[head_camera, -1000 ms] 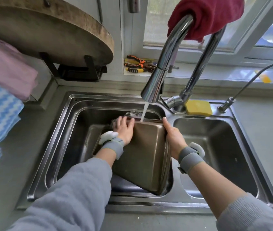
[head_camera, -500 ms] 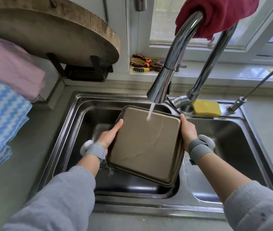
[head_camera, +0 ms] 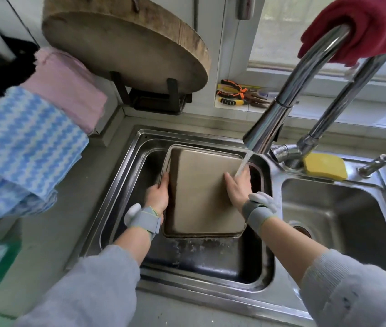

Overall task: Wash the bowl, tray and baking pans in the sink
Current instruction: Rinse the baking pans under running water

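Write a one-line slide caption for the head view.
Left hand grips the baking pan over the sink while right hand rubs it under the faucet stream.

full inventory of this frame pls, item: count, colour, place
baking pan: 1, bronze, left basin, under the stream
sink: 1, steel, two basins
faucet: 1, chrome, running
red cloth: 1, draped over the faucet
sponge: 1, yellow, sink ledge by faucet base
cutting board: 1, wooden, round, in a black stand behind the sink
pliers: 2, orange-black and yellow-black, windowsill
cloths: 2, pink and blue-white, hanging left
left hand: grips the pan's left edge
right hand: flat on the pan, under the water
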### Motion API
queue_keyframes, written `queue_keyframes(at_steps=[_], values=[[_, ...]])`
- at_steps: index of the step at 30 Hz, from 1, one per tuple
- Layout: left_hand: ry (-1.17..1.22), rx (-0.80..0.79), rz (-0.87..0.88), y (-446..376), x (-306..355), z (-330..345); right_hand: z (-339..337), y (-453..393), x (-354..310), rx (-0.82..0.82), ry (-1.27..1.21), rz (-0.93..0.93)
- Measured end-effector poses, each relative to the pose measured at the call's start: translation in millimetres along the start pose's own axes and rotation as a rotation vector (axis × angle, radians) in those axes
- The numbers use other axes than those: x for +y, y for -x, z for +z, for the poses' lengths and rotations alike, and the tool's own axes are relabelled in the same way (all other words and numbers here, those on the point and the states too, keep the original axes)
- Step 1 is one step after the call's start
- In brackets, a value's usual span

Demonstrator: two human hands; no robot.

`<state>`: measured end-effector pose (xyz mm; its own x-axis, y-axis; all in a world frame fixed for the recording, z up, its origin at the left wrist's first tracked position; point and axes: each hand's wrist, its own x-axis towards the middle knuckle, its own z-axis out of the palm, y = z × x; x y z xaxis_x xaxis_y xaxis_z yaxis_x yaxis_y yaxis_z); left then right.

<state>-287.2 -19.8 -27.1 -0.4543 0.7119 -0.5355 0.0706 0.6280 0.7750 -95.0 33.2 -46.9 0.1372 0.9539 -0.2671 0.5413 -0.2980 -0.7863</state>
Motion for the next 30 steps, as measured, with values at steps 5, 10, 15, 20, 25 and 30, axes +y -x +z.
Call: queue_keyframes(at_steps=[5,10,15,20,25,30], values=[[-0.051,0.033,0.051,5.6,5.9,24.5,-11.3,-18.4,3.1,-0.05,0.096,0.032],[-0.102,0.007,0.076,15.0,22.7,58.1,12.0,26.7,-12.8,-0.043,0.202,-0.249],[-0.096,-0.011,0.087,17.0,19.7,74.8,-11.0,-5.7,1.8,-0.076,0.14,0.051],[-0.052,-0.036,0.07,15.2,18.8,81.2,9.5,49.5,5.9,-0.182,0.167,-0.317],[-0.179,-0.06,0.039,21.4,14.2,83.3,1.3,20.7,37.6,-0.165,0.071,0.177],[-0.2,-0.168,0.062,24.4,21.8,100.3,-0.2,58.1,45.7,-0.294,-0.144,-0.013]])
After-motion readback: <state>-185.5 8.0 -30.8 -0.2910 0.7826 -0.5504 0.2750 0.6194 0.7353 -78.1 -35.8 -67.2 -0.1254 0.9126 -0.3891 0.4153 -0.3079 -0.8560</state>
